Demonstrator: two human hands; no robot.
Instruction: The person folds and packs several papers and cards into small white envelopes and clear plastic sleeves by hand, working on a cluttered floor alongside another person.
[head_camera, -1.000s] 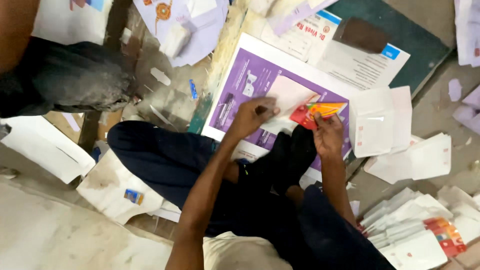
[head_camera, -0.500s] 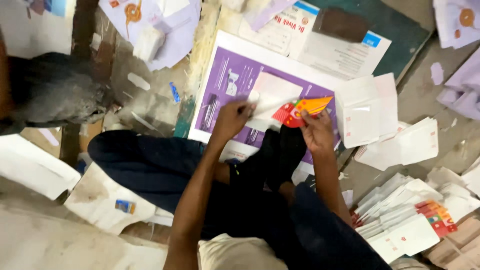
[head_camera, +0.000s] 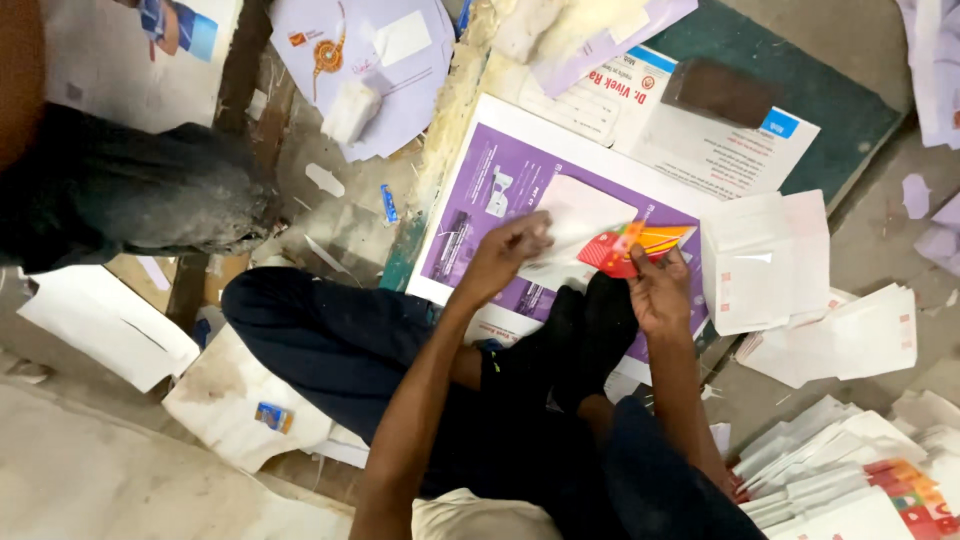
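Seated cross-legged at mid-frame, a person pinches a white envelope (head_camera: 575, 222) in the left hand (head_camera: 508, 258). The right hand (head_camera: 658, 290) seemingly grips a red-orange card (head_camera: 630, 247) over a purple poster (head_camera: 500, 205).

Loose white envelopes (head_camera: 765, 260) crowd the floor just right of the purple sheet (head_camera: 480, 200). Another person's dark trouser leg (head_camera: 120, 190) blocks the left. Bare floor (head_camera: 350, 215) shows between them.

Left hand (head_camera: 505, 255) fingers pinched, right hand (head_camera: 658, 290) fingers curled, forearms extended forward
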